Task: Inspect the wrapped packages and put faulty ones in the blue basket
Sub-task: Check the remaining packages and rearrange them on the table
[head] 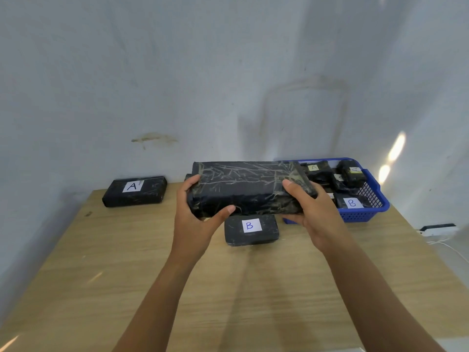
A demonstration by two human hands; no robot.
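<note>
I hold a long black wrapped package (243, 188) above the table with both hands. My left hand (196, 217) grips its left end, and my right hand (313, 212) grips its right end. No label shows on its visible faces. Under it on the table lies a small black package marked B (251, 229). Another black package marked A (134, 191) lies at the far left by the wall. The blue basket (365, 214) stands at the far right and holds several black packages, some labelled A or B.
The wooden table (127, 262) stands against a pale wall (228, 72). Part of another dark package (189, 177) peeks out behind the held one. A white power strip with cables (436, 231) lies beyond the table's right edge.
</note>
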